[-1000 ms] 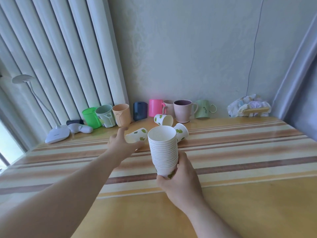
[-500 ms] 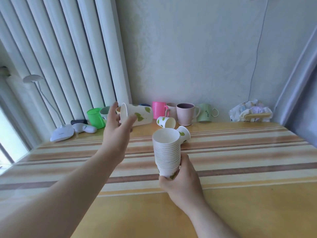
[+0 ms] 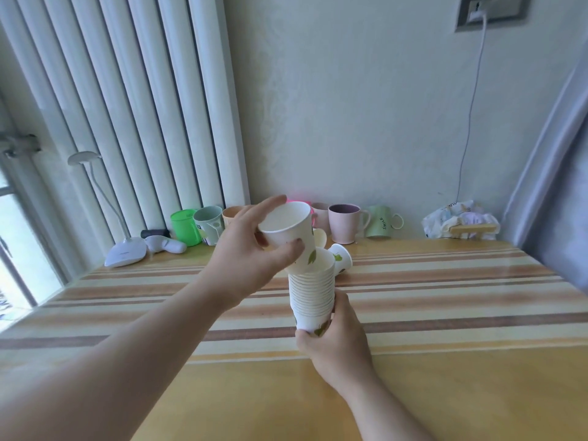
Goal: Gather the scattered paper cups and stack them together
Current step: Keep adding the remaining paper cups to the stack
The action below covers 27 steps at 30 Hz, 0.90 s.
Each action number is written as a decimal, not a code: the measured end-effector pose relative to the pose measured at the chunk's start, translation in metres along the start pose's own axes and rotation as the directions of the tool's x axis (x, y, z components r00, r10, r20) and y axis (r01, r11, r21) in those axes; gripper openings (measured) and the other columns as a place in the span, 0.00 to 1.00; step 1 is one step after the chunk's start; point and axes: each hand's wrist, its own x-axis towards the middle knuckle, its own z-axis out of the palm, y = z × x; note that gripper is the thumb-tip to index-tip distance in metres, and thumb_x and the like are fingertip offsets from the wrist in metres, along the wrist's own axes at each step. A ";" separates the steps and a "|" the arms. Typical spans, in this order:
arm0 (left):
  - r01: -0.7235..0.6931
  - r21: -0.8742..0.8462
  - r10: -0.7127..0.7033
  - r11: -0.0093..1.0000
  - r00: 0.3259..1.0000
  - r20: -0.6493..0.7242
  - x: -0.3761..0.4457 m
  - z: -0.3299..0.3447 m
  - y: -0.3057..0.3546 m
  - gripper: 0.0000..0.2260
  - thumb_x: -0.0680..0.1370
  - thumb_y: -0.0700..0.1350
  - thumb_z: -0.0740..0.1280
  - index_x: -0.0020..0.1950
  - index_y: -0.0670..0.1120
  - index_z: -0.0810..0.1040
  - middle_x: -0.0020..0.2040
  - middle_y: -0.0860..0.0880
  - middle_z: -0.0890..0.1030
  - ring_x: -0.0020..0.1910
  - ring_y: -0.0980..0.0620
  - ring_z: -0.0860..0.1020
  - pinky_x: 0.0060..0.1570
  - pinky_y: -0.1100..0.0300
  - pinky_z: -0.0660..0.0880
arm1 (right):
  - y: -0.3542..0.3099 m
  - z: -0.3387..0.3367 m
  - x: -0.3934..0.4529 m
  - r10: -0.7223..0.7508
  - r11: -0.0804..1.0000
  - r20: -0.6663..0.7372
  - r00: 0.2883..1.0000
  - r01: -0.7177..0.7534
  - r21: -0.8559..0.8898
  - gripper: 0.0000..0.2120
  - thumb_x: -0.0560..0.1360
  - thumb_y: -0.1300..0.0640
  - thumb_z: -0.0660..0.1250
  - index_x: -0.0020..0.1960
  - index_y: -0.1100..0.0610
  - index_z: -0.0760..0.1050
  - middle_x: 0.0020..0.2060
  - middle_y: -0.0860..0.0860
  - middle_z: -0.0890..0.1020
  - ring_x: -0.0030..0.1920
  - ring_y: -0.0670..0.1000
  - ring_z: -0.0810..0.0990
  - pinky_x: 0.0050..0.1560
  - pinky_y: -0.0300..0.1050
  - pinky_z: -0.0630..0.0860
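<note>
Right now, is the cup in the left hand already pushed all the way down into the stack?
No, the left hand holds the paper cup tilted, only its base entering the stack.

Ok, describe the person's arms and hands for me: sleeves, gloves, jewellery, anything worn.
Both arms are bare as far as the view shows: no sleeve reaches the forearms or wrists. The left hand and right hand wear no gloves, and no watch, bracelet or ring is visible. The nails on the fingers look short and unpainted. There are no markings or bandages on the parts that show.

White, leaf-printed cups (image 3: 313, 291); striped table (image 3: 445, 281)
</note>
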 end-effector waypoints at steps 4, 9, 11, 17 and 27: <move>0.005 -0.018 -0.005 1.000 1.000 -0.015 0.001 0.005 -0.001 0.35 0.69 0.53 0.77 0.76 0.60 0.74 0.65 0.50 0.84 0.59 0.50 0.85 0.62 0.43 0.83 | 0.001 0.001 0.001 -0.006 1.000 -0.002 1.000 0.006 -0.002 0.29 0.68 0.49 0.77 0.65 0.37 0.70 0.53 0.39 0.82 0.52 0.43 0.82 0.48 0.46 0.80; 0.064 -0.202 -0.071 0.977 0.997 -0.028 0.010 0.005 -0.001 0.35 0.66 0.54 0.79 0.73 0.54 0.79 0.59 0.48 0.88 0.58 0.48 0.87 0.63 0.45 0.84 | 0.001 0.001 0.002 -0.009 1.000 -0.002 1.000 0.009 -0.009 0.30 0.67 0.49 0.76 0.66 0.39 0.71 0.54 0.40 0.82 0.53 0.44 0.81 0.50 0.47 0.81; 0.038 -0.228 -0.040 0.973 0.999 -0.003 0.010 0.004 0.002 0.35 0.65 0.56 0.79 0.72 0.56 0.79 0.59 0.47 0.88 0.58 0.47 0.87 0.61 0.48 0.84 | 0.001 0.001 0.001 -0.010 1.000 -0.003 1.000 0.010 -0.013 0.29 0.67 0.50 0.77 0.65 0.39 0.71 0.53 0.40 0.82 0.52 0.44 0.82 0.50 0.47 0.81; -0.033 0.177 0.028 0.984 0.999 0.029 0.007 0.013 0.000 0.40 0.64 0.62 0.75 0.75 0.65 0.68 0.64 0.52 0.80 0.59 0.48 0.83 0.63 0.45 0.82 | 0.000 0.001 0.001 -0.013 1.000 0.000 1.000 0.013 -0.020 0.31 0.67 0.49 0.76 0.67 0.38 0.70 0.54 0.39 0.81 0.53 0.45 0.82 0.51 0.48 0.82; -0.046 -0.003 0.046 0.999 0.996 0.078 0.003 0.016 -0.005 0.39 0.68 0.47 0.81 0.75 0.64 0.69 0.65 0.48 0.81 0.57 0.52 0.87 0.57 0.53 0.86 | 0.001 0.002 0.002 0.001 1.000 -0.002 1.000 -0.001 -0.004 0.29 0.67 0.49 0.77 0.65 0.38 0.71 0.53 0.39 0.82 0.53 0.43 0.82 0.50 0.46 0.81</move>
